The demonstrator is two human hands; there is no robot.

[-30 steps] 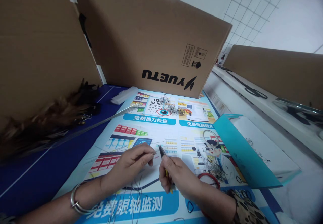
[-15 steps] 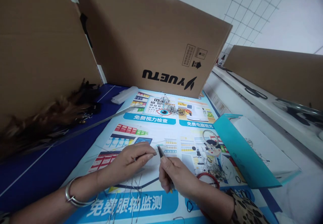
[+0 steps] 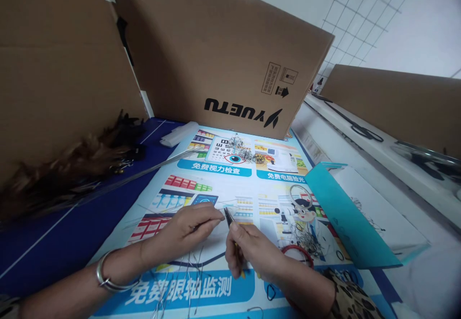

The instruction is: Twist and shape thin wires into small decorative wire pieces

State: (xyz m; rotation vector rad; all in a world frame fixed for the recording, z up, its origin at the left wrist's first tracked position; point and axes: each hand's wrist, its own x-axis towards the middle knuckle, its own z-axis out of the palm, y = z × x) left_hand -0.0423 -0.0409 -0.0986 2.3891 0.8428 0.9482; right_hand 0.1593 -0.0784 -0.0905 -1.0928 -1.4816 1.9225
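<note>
head view, right fingers [image 3: 231, 260] gripping pliers [image 3: 229, 217], left fingers [image 3: 209, 224] closed beside them, contents unclear

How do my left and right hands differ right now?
Your right hand grips pliers, while your left hand shows no tool; whether it holds anything thin is unclear. Your left arm wears a silver bangle; your right arm shows none. Both hands are bare and over the printed sheet.

Pliers [image 3: 229, 217]: tips looked like dark, smooth metal
Wires [image 3: 188, 280]: seemed shiny metal
Bangle [image 3: 100, 273]: was glossy, silvery metal
Cardboard box [image 3: 216, 45]: looked matt, smooth
Feathery bundle [image 3: 75, 160]: looked rough, fluffy
</note>
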